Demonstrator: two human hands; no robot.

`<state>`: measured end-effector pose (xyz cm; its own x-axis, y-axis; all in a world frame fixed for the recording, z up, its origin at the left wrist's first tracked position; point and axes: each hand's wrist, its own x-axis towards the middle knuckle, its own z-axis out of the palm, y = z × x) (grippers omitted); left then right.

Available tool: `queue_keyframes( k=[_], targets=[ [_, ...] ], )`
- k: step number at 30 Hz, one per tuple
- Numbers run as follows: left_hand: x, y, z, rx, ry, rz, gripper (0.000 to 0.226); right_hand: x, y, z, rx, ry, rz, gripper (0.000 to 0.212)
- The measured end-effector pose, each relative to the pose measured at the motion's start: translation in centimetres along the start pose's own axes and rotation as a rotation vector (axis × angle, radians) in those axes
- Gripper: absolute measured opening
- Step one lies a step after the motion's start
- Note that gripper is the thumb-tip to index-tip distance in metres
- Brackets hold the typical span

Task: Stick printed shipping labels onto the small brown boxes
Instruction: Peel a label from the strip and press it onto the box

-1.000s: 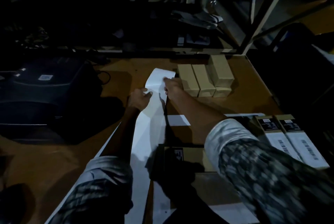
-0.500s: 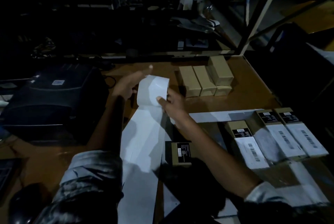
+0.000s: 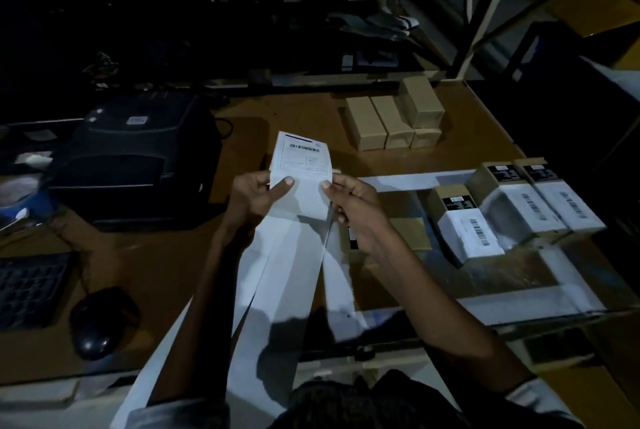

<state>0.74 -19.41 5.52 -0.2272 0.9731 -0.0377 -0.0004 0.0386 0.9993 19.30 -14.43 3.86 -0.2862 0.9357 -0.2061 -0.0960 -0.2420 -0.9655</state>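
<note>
Above the worktop point(image 3: 311, 117): our hands, left point(image 3: 254, 191) and right point(image 3: 349, 202), pinch the label strip point(image 3: 301, 186) | printed label now faces us, earlier blank | peeling comes next | plain boxes point(image 3: 391, 120) wait beyond.

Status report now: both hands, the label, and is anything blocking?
Left hand and right hand both pinch the label strip, printed label at top. Plain brown boxes wait at the far side, unlabelled. Nothing in the way.

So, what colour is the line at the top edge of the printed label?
Dark blue, on the white label, seen in the head view.
</note>
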Motion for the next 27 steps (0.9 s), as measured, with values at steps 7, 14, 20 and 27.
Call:
queue_keyframes(
  k=[7, 14, 20, 27],
  targets=[
    [-2.4, -3.4, 0.3, 0.627, 0.42, 0.346, 0.063, -1.6, 2.9, 1.2, -0.08, -0.074, -0.126, 0.028],
    [-3.7, -3.1, 2.7, 1.018, 0.249, 0.755, 0.019, -2.1, 4.0, 0.6, -0.237, -0.066, -0.316, 0.01],
    [-4.3, -2.7, 2.4, 1.05, 0.168, 0.621, 0.018, -1.5, 4.5, -0.3, -0.321, -0.138, -0.346, 0.014],
    [-3.9, -3.2, 1.8, 1.174, 0.146, 0.619, 0.013, -1.1, 5.1, -0.3, -0.388, -0.22, -0.325, 0.02]
  ],
)
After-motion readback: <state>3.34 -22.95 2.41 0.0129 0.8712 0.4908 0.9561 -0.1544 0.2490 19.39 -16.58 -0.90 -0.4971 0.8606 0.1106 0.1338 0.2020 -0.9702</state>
